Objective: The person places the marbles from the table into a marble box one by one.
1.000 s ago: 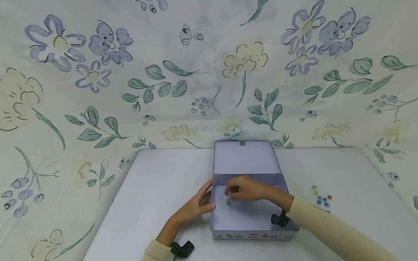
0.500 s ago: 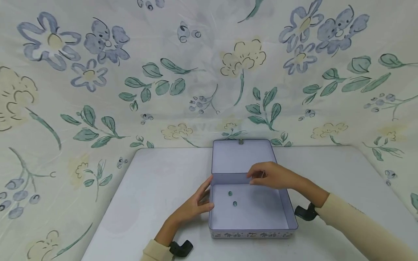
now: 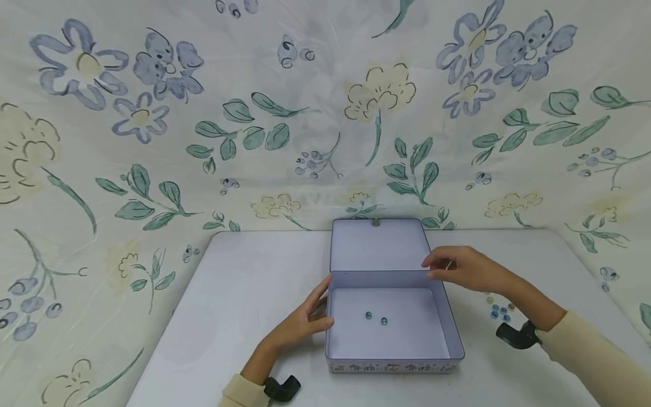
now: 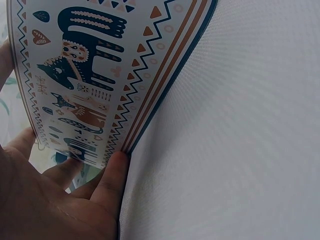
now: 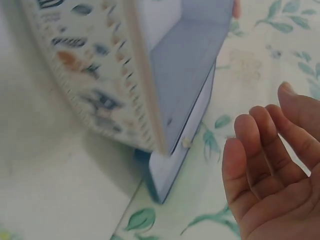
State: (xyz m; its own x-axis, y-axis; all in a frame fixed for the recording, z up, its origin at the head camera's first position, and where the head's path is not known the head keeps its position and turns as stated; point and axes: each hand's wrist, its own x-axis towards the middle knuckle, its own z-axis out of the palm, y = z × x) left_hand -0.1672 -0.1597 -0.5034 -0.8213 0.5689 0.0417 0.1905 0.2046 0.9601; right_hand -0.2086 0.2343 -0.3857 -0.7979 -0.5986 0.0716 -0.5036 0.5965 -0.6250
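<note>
An open lilac tin box (image 3: 391, 357) stands mid-table, its lid (image 3: 378, 246) tilted back. Two small green glass marbles (image 3: 368, 315) (image 3: 383, 321) lie loose on its floor. My left hand (image 3: 317, 308) rests with straight fingers against the box's left wall; the left wrist view shows those fingers (image 4: 112, 180) touching the patterned side (image 4: 85, 65). My right hand (image 3: 442, 267) hovers over the box's back right corner and holds nothing. In the right wrist view its fingers (image 5: 270, 170) are relaxed beside the box (image 5: 95, 85).
Several loose coloured marbles (image 3: 500, 311) lie on the white table (image 3: 254, 282) to the right of the box, just below my right wrist. A floral cloth (image 3: 305, 113) hangs behind and at both sides. Black camera mounts sit on both wrists.
My right hand has come out of the box and moved right and back, past the box's right rim. Two marbles now lie in the box and have rolled slightly right. The left hand stayed put.
</note>
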